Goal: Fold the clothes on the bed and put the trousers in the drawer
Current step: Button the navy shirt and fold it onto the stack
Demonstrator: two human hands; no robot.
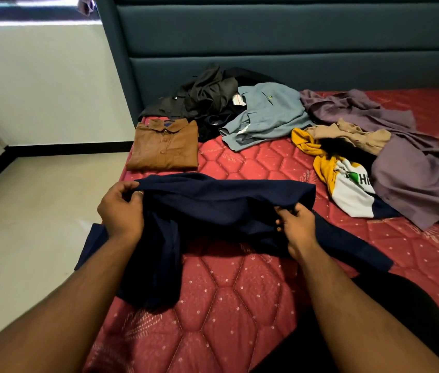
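The red quilted bed [239,305] carries unfolded clothes [347,135] beyond the hands. A navy garment [213,211] lies between both hands, gripped by the left hand [121,208] and right hand [296,222]. A folded brown shirt [164,144] sits just beyond the left hand.

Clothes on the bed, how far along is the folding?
Early on. One brown shirt lies folded. The left hand and right hand grip a navy garment, not yet folded. The dark, blue-grey, purple and yellow-white clothes remain loose. No drawer shows.
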